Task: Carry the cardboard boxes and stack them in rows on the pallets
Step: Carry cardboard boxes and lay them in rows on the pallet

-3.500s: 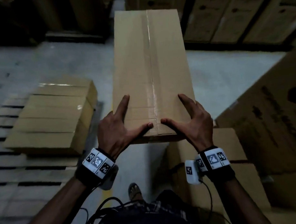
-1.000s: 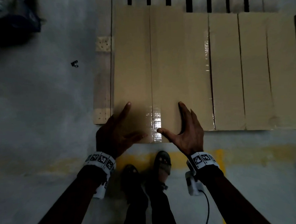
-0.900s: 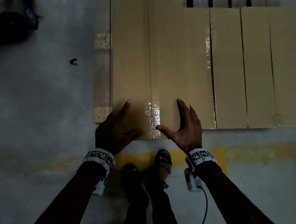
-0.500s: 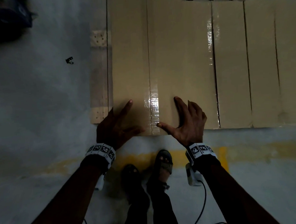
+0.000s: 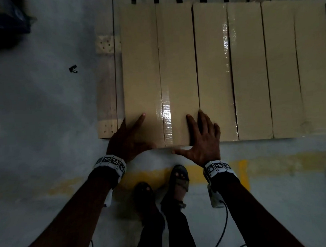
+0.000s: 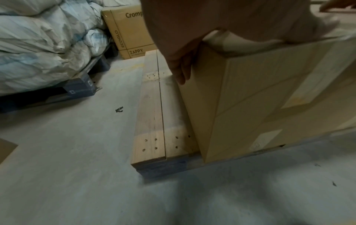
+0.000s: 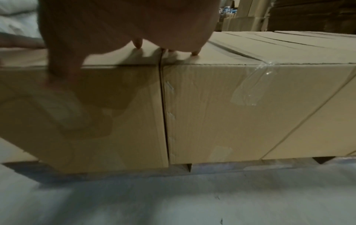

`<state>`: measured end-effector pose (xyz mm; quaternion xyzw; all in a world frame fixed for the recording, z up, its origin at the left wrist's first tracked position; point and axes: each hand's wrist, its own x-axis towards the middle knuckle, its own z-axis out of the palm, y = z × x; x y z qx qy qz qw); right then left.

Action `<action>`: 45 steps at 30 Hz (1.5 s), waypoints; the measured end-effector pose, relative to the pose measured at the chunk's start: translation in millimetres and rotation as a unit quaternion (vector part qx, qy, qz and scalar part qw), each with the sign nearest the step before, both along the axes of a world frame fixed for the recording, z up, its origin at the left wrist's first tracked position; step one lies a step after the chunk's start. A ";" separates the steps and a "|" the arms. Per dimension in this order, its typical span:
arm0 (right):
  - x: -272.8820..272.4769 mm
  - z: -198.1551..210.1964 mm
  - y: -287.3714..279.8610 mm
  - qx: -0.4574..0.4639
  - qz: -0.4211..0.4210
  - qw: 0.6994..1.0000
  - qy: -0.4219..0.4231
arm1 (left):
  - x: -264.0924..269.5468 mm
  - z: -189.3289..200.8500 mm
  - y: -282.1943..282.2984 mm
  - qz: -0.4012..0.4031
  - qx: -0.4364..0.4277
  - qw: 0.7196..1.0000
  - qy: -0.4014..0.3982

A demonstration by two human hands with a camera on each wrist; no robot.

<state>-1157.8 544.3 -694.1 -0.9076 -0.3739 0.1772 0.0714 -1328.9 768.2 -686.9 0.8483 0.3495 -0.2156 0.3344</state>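
Observation:
A long tan cardboard box [image 5: 159, 68] with a taped centre seam lies on the wooden pallet [image 5: 106, 88], leftmost in a row of like boxes [image 5: 249, 68]. My left hand [image 5: 131, 135] is at its near left corner, with the index finger flat on top. In the left wrist view the other fingers [image 6: 181, 68] lie straight down the box's left side [image 6: 202, 106]. My right hand [image 5: 202, 138] presses flat on the top, its fingers across the gap to the neighbouring box and its thumb along the near edge. The right wrist view shows its fingertips [image 7: 137, 44] on the top.
The pallet's bare left plank [image 6: 152, 114] shows beside the box. A small black clip [image 5: 73, 68] lies on the grey floor. White sacks [image 6: 38, 45] on a dark pallet and a printed carton [image 6: 131, 30] stand to the left. My sandalled feet [image 5: 179, 178] are on a yellow floor line [image 5: 243, 174].
The box, carried in the air 3.5 s ago, now sits on the pallet against its neighbour. My right fingers have slid right over the gap and the thumb has dropped to the near edge.

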 end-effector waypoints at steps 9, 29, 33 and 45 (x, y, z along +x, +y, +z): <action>10.0 -3.6 -14.1 -0.018 0.047 0.998 -0.038 | -5.1 2.4 3.4 -0.043 0.018 0.999 0.006; 5.8 -21.2 -9.9 -0.101 0.079 0.986 -0.108 | -7.5 -2.7 8.2 -0.079 0.056 0.995 -0.016; 4.5 -20.6 -7.9 -0.106 0.076 0.986 -0.107 | -6.5 -4.4 12.5 -0.085 0.057 0.994 -0.027; 4.3 -18.0 -8.5 -0.113 0.084 0.986 -0.094 | -8.1 -2.5 11.7 -0.092 0.063 0.994 -0.007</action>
